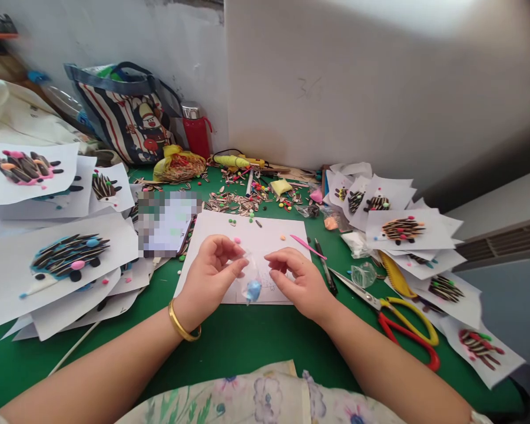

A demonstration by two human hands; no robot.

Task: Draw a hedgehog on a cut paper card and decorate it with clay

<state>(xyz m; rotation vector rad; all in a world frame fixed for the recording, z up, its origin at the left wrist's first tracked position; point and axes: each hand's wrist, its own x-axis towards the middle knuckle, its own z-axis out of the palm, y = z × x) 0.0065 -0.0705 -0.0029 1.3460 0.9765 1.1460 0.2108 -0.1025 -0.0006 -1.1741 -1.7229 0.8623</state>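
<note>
My left hand (pixel 217 266), a gold bangle at its wrist, pinches the top of a small clear plastic bag. In the bag's lower end sits a lump of blue clay (pixel 253 290). To the right of it, my right hand (pixel 301 280) hovers with fingers curled and thumb apart, nothing visible between them. Both hands are over a white sheet of paper (pixel 203 235). Small pink (pixel 237 241) and orange (pixel 283 238) balls, a few green ones and a seed lie on the sheet. A pink plastic tool (pixel 308 246) crosses its right edge.
Scissors (pixel 388 312) and a black pen (pixel 324 265) lie right. Stacked papers with seed hedgehogs flank both sides, left (pixel 9 282) and right (pixel 446 232). Loose sunflower seeds (pixel 229 201), a blurred phone (pixel 170 227), a striped bag (pixel 115 112) and a red bottle (pixel 195 132) stand behind.
</note>
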